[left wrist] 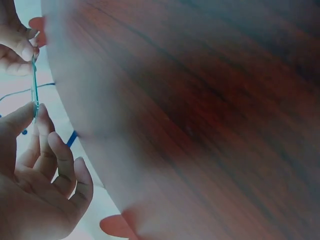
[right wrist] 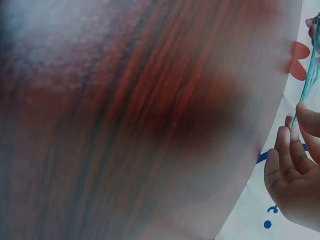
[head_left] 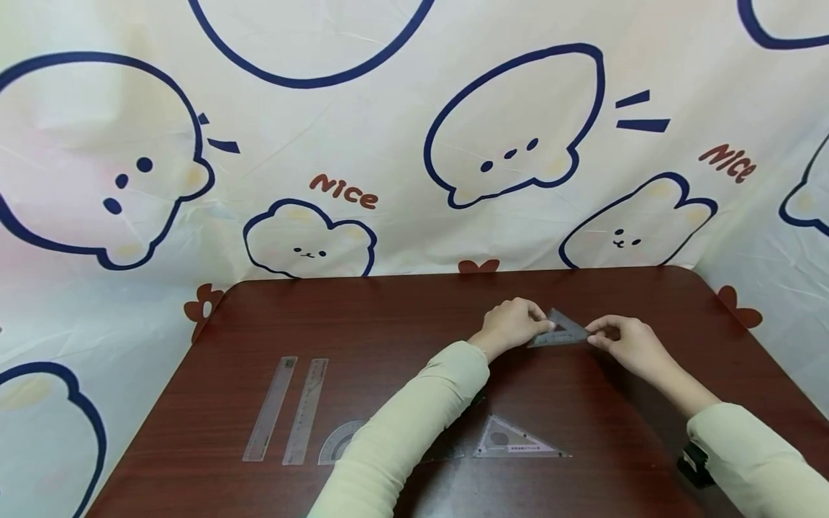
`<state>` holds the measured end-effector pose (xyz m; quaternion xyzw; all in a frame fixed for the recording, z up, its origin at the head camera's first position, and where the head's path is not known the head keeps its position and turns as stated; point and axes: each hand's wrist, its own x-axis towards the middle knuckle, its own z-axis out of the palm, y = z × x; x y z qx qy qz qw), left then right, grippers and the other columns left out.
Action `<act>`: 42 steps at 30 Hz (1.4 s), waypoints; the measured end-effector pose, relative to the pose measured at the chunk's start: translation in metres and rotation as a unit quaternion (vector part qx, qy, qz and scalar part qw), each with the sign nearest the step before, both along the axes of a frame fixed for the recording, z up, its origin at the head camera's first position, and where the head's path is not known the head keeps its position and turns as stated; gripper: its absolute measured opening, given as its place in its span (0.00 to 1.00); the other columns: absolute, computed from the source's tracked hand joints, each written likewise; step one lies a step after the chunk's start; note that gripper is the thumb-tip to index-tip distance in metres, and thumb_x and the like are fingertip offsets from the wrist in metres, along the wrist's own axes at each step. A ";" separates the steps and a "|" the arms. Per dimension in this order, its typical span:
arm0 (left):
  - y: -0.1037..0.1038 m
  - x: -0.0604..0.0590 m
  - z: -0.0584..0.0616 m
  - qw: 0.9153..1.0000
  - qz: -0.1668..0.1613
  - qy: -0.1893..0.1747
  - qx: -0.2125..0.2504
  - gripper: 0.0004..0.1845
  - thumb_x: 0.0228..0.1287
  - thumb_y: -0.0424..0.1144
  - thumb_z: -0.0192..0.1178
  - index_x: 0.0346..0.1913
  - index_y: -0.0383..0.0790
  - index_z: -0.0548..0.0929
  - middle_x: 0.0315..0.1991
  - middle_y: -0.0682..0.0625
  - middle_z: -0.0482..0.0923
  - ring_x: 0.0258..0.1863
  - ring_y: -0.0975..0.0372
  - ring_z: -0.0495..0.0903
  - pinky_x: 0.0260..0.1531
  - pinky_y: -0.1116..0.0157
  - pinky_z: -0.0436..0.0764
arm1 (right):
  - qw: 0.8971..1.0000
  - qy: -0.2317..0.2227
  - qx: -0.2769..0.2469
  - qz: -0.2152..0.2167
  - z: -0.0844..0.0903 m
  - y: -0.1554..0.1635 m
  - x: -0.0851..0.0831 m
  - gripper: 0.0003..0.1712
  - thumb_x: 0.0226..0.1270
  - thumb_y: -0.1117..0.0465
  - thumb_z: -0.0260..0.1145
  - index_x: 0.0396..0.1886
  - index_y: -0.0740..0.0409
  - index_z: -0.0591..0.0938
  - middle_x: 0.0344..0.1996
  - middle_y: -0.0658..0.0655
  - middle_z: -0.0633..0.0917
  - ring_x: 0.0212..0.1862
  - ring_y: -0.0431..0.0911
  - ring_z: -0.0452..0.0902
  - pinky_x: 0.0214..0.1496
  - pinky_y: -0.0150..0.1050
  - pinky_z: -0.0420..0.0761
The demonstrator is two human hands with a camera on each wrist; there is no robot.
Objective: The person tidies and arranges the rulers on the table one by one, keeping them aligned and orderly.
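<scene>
Left hand (head_left: 512,324) and right hand (head_left: 624,338) pinch opposite corners of small set square (head_left: 560,329), both grips grasping it. Bare worktop (head_left: 388,324) beyond; larger set square (head_left: 514,440) nearer body.

I see a set square (head_left: 560,329) between both hands at one o'clock; rulers (head_left: 287,409) at seven (protractor (head_left: 338,442) beside them).

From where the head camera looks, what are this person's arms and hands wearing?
Both arms wear long, loose pale yellow-green sleeves that end at the wrists. The left hand and right hand are bare, with no gloves or rings showing. A small black device is strapped under the right sleeve; the left sleeve is plain.
</scene>
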<state>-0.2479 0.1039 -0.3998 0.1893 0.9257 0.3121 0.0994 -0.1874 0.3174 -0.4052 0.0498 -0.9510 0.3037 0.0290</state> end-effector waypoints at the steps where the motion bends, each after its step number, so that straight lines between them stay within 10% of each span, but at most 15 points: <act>1: 0.001 0.001 0.000 1.000 -0.001 -0.001 0.002 0.11 0.65 0.58 0.64 0.39 0.58 0.88 0.34 0.65 0.82 0.33 0.69 0.77 0.38 0.63 0.74 | 1.000 0.000 0.000 -0.001 0.001 0.000 0.002 0.07 0.67 0.65 0.68 0.41 0.64 0.85 0.29 0.54 0.84 0.33 0.47 0.77 0.34 0.42 0.74; 42: 0.027 0.047 0.016 0.999 -0.048 -0.024 0.000 0.09 0.63 0.58 0.66 0.34 0.60 0.88 0.27 0.69 0.77 0.26 0.73 0.73 0.31 0.67 0.69 | 0.999 0.010 0.040 0.008 0.010 0.036 0.056 0.07 0.65 0.64 0.71 0.41 0.60 0.85 0.30 0.50 0.80 0.29 0.35 0.73 0.28 0.35 0.72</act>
